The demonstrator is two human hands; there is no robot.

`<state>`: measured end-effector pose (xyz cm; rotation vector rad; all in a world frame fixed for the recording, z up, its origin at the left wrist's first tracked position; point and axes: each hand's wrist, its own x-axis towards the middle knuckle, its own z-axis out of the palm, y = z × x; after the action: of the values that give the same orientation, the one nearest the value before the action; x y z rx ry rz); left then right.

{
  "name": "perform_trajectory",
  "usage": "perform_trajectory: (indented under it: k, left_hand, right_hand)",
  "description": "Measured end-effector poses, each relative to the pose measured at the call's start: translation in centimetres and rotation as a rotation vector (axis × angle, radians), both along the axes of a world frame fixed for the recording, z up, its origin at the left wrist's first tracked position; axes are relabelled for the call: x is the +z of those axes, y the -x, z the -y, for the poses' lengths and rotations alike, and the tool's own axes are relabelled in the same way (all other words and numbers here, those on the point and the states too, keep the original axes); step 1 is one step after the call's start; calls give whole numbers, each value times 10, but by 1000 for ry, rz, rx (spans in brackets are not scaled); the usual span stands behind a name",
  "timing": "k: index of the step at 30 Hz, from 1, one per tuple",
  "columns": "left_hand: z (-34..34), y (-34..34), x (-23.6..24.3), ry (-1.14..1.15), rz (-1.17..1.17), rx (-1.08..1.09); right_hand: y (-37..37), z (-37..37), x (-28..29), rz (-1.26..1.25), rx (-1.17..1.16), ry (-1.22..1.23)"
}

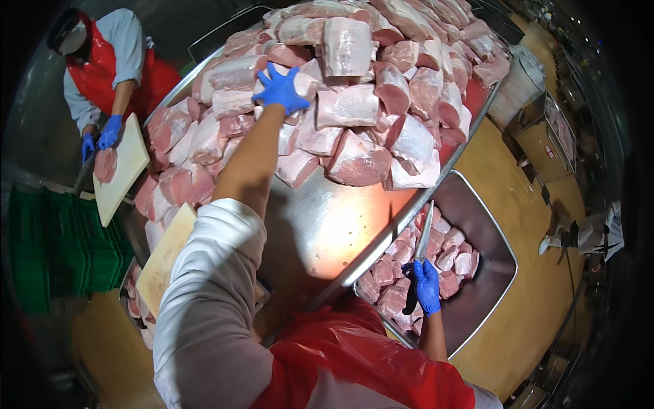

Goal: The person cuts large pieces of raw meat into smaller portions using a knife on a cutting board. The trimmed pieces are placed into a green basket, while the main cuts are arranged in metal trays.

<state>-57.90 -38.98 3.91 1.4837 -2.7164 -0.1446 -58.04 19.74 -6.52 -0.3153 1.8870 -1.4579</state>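
Left hand (281, 88) outstretched, right hand (427, 286) lowered, fisted.

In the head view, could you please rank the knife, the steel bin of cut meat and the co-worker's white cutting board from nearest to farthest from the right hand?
1. Knife: gripped in the right hand.
2. Steel bin: directly beneath that hand, lower right.
3. White cutting board: far left, by the co-worker.

Blue-gloved left hand (281, 89) lies on pink-and-white meat slabs (354, 109); the blue-gloved right hand (427, 286) grips a silver, black-handled knife (420, 255). Steel-grey bench (327, 232).
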Motion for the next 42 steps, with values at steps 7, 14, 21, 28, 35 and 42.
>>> perform_trajectory:
  k: [7, 14, 21, 28, 35, 42]
  left_hand:
    - [74, -31, -31, 29, -396, -294]
    - [55, -75, -67, -287, -1067, -272]
    - [56, -103, -135, -568, -1378, -171]
    - [-12, -10, -32, -1595, -1459, 748]
    - [4, -38, -154, -2020, -1654, 394]
    - [20, -123, -167, -646, -1562, -168]
  right_hand:
    - [-1, 7, 7, -55, -68, 24]
    - [-12, 34, -7, -161, 32, 82]
    - [-27, 58, 28, -350, 278, 66]
    - [-51, 39, 20, -271, 226, 101]
    - [-58, 10, -3, -217, 99, 49]
    - [-36, 33, 25, -185, 281, -33]
